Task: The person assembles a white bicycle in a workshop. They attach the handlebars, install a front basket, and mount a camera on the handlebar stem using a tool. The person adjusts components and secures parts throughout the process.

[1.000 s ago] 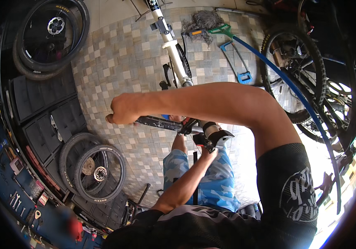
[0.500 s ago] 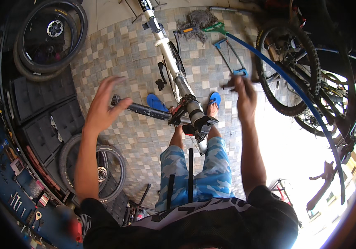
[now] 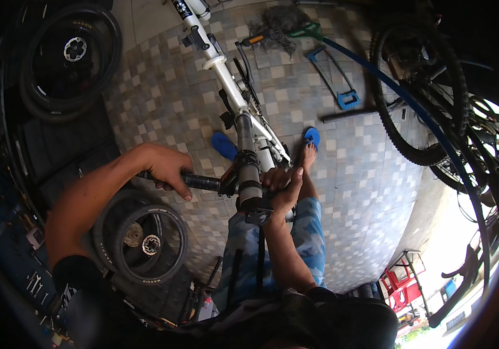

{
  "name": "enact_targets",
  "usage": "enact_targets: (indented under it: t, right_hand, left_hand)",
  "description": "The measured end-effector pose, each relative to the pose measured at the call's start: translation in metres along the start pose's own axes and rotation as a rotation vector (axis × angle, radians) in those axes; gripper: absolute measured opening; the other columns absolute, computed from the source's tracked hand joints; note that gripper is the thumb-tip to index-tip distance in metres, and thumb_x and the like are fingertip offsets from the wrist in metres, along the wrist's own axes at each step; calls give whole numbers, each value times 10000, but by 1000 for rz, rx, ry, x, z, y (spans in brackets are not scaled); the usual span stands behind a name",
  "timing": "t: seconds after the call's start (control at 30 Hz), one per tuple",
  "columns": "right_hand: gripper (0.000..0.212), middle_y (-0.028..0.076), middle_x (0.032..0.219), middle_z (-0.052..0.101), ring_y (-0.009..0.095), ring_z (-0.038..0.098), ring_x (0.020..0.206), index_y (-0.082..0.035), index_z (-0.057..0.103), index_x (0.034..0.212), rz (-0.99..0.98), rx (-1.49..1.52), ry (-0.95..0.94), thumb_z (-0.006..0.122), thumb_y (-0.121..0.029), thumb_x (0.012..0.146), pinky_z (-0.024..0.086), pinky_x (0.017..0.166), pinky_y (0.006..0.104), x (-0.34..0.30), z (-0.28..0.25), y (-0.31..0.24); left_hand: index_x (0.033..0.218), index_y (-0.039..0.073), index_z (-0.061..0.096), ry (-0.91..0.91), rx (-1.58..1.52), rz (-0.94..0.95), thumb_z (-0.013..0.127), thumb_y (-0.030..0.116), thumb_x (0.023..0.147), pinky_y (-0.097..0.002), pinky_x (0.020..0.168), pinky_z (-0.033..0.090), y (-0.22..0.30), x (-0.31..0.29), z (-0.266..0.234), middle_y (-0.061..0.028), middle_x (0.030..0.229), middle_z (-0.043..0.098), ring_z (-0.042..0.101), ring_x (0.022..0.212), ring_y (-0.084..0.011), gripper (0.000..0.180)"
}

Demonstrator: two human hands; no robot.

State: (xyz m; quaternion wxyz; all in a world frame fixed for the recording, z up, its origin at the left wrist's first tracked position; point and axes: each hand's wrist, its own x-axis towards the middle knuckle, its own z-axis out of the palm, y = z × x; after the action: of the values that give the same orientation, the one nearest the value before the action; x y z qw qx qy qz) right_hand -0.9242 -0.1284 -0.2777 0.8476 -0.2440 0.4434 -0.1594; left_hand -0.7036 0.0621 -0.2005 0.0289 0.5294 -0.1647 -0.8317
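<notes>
- The bicycle handlebar (image 3: pixel 206 182) lies crosswise just in front of the person's knees, clamped in the stem (image 3: pixel 248 185) at the near end of a white bicycle frame (image 3: pixel 226 81) that runs away across the tiled floor (image 3: pixel 162 99)
- Judged by its look, the bar is a stiff metal tube with a black rubber grip: rigid, not fragile, and grippy at the sleeve, while the bare metal near the stem would be more slippery
- It probably swings freely about the steering axis, so the surest hold is one hand far out on the grip for leverage and the other close in at the stem
- The bar looks dark and slim; the stem and the post under it are grey, with black collars and a small black block at the near end
- The left hand (image 3: pixel 165 167) is clenched around the grip, knuckles up, forearm reaching in from the left
- The right hand (image 3: pixel 281 185) is wrapped against the right side of the stem; its fingers curl round something there, though I cannot tell exactly which part
- Below lie blue patterned trousers and two blue sandals (image 3: pixel 224 145), one foot beside the frame
- A loose wheel (image 3: pixel 142 241) lies at the left, another wheel (image 3: pixel 69 52) further off, a blue hacksaw (image 3: pixel 334 78) beyond the frame, and a second bicycle (image 3: pixel 435 104) stands at the right
</notes>
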Motion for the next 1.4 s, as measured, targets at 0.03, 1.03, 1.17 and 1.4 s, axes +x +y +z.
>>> enact_targets:
  t: [0.03, 1.03, 1.17, 1.4]
  right_hand:
    - [511, 34, 576, 386, 183, 452, 567, -109, 425, 726, 38, 82, 74, 537, -500, 1036, 459, 603, 374, -4, 7, -4]
    - [663, 209, 1097, 682, 319, 651, 1079, -9, 636, 1222, -109, -1477, -1550, 699, -579, 891, 513, 921, 424, 114, 230, -65]
    - [543, 183, 1205, 670, 305, 651, 1108, -2, 621, 1270, -647, -1230, -951, 773, -366, 896, 506, 969, 386, 124, 181, -175]
    - [581, 137, 1295, 582, 245, 568, 1172, -22, 488, 1432, -151, -510, 7, 435, -479, 1078, 426, 1004, 413, 106, -46, -169]
  left_hand:
    - [878, 12, 729, 26, 19, 29, 787, 474, 845, -343, 498, 466, 2, -3, 2, -55, 620, 636, 607, 505, -170, 467]
    - [1269, -54, 561, 693, -1096, 823, 693, 411, 965, -376, 971, 465, 212, 228, 48, -195, 1195, 616, 606, 1125, -208, 570]
    - [1100, 15, 689, 867, -590, 477, 764, 305, 903, -351, 814, 534, 71, 174, 84, -109, 949, 728, 690, 881, -203, 359]
    - [1114, 27, 693, 1372, -281, 505, 556, 502, 1030, -339, 772, 515, 39, -22, -38, -61, 917, 709, 671, 867, -182, 502]
